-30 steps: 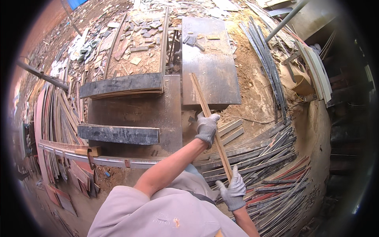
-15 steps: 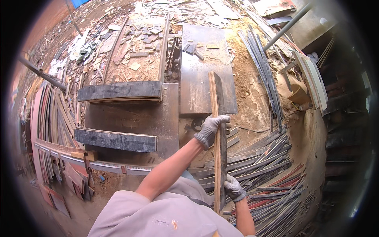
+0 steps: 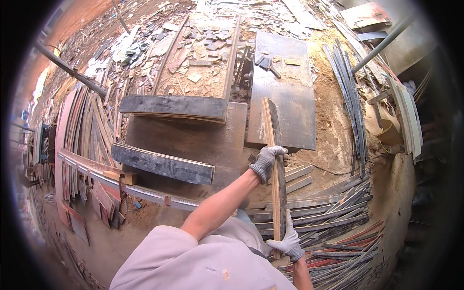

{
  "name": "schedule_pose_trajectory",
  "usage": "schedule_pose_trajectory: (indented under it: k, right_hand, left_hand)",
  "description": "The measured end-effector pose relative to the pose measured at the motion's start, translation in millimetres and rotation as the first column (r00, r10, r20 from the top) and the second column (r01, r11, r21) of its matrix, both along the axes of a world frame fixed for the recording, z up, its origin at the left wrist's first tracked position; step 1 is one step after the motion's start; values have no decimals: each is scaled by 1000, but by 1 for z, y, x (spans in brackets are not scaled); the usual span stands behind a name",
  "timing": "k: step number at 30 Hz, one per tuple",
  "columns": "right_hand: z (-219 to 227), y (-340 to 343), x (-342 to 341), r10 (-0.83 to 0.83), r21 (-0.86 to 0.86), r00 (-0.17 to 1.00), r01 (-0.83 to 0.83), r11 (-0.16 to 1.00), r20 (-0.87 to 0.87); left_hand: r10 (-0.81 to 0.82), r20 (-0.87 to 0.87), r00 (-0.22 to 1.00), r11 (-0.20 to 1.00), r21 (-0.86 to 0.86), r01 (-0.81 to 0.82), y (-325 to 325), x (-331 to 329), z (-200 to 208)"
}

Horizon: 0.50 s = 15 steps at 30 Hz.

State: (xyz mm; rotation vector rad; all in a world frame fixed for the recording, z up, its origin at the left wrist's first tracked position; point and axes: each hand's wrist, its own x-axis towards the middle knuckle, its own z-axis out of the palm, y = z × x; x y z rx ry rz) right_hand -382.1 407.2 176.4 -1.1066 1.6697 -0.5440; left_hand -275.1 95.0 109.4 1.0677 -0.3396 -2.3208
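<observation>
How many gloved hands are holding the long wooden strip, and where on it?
2. The left hand grips the long wooden strip near its middle. The right hand holds its near end, close to the body. No other hands are visible.

Long narrow wooden strip (image 3: pixel 276 174) — pale edge, dark face — held lengthwise, pointing away over the dark sheets.

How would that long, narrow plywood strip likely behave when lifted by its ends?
The long, narrow plywood strip looks straight between left hand and right hand, so probably fairly stiff. Being thin, it is likely light, though it might flex slightly.
</observation>
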Motion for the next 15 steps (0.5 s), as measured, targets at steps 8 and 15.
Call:
schedule_pose_trajectory:
  k: [8, 15]
  right_hand:
    - [-9, -24, 8, -15, -90, 955, -12, 996, -296]
    - [-13, -93, 2, 227, 316, 688, 3, 949, -689]
  left_hand:
    - [-8, -285, 958, 999, 39, 20, -20, 7, -26]
    - [-23, 686, 727, 976, -140, 164, -79, -21, -129]
